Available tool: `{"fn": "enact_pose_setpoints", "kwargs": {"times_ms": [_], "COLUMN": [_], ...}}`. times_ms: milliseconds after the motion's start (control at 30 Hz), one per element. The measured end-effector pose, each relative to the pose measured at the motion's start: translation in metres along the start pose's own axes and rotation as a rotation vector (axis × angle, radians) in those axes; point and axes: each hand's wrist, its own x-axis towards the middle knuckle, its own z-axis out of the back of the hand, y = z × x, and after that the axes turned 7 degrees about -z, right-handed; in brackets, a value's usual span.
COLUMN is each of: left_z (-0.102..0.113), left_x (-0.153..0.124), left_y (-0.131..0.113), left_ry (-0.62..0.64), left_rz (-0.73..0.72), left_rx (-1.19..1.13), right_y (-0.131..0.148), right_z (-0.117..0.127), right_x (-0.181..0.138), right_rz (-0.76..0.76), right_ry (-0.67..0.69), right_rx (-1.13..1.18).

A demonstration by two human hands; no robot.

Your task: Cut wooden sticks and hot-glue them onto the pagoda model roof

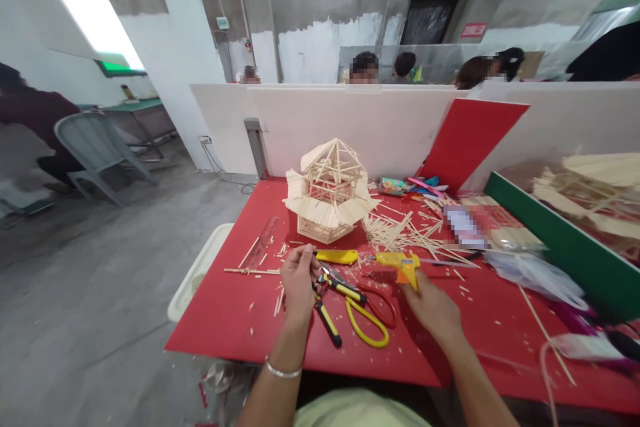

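My left hand (pixel 298 281) is curled in a pinch above the red table (pixel 225 320); what its fingertips hold is too small to make out. Just right of it lie pliers (pixel 331 303) with yellow and black handles, and a yellow utility knife (pixel 338 256) lies beyond the fingers. My right hand (pixel 433 308) grips the handle of a yellow glue gun (pixel 400 264) whose nozzle points left. Yellow-handled scissors (pixel 368 324) lie between the hands. A small house built of wooden sticks (pixel 330 195) stands further back.
Loose sticks (pixel 400 230) are heaped right of the house, with a clear ruler (pixel 263 248) to its left. A green board (pixel 560 247) and plastic bags sit at the right. A white bin (pixel 199 270) hangs off the table's left edge. Several people sit behind the white partition (pixel 360 127).
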Motion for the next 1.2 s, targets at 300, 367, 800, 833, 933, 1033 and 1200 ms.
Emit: {"fn": "enact_pose_setpoints", "kwargs": {"times_ms": [300, 367, 800, 833, 933, 1033, 1200], "left_z": [-0.01, -0.008, -0.003, -0.003, -0.004, -0.007, -0.009], "left_x": [0.001, -0.001, -0.005, -0.005, -0.004, -0.003, -0.006], "left_y": [0.01, 0.013, 0.021, 0.021, 0.022, 0.019, 0.009], "left_ry": [-0.007, -0.008, 0.019, 0.015, 0.0, -0.007, -0.006], "left_rz": [-0.094, -0.094, -0.085, -0.084, -0.086, -0.094, -0.083], "left_rx": [0.123, 0.143, 0.16, 0.153, 0.133, 0.124, 0.139], "right_y": [0.001, 0.0, -0.004, -0.004, -0.006, -0.004, 0.005], "right_z": [-0.015, -0.017, -0.022, -0.022, -0.023, -0.02, -0.006], "right_x": [0.008, 0.008, 0.007, 0.007, 0.008, 0.008, 0.0], "right_rz": [0.015, 0.019, 0.033, 0.033, 0.03, 0.022, -0.004], "right_ry": [-0.035, -0.073, -0.188, -0.189, -0.202, -0.219, -0.2], "right_rx": [0.06, 0.044, -0.031, -0.03, -0.038, -0.049, -0.044]}}
